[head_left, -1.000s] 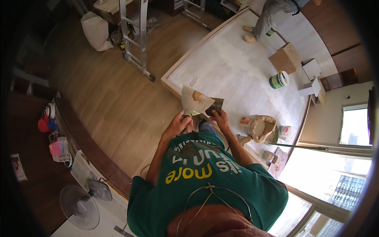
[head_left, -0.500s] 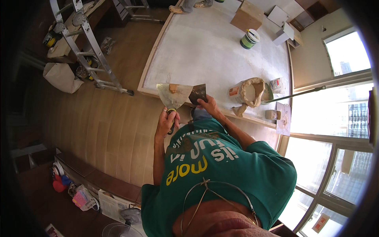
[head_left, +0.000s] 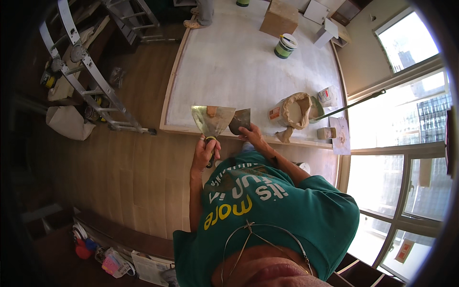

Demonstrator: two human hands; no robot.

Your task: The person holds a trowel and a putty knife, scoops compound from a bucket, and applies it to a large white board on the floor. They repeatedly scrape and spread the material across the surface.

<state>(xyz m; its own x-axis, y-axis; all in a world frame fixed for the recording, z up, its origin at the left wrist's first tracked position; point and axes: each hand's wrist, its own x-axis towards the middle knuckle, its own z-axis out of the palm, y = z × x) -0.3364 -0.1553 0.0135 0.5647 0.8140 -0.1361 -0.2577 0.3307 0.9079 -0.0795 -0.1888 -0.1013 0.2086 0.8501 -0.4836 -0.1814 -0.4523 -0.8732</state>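
Note:
My left hand is closed round the dark, yellow-green-trimmed handle of a wide putty knife. Its broad metal blade points away from me and carries a tan patch near the far edge. In my right hand is a small dark flat scraper, gripped by its near edge between thumb and fingers. The two blades sit side by side, close together or overlapping at the edge; I cannot tell if they touch. Both are held in front of my body, over the near edge of a pale raised platform.
At right on the platform stand an open paper-lined bucket, a green basin with a long pole, and a small tub. Farther back are a lidded pail and a cardboard box. An aluminium ladder stands left; a person's leg shows at the far edge.
The view has shifted, so the platform and ladder appear farther left. Both hands keep their tools, and the dark scraper has tilted slightly relative to the putty knife.

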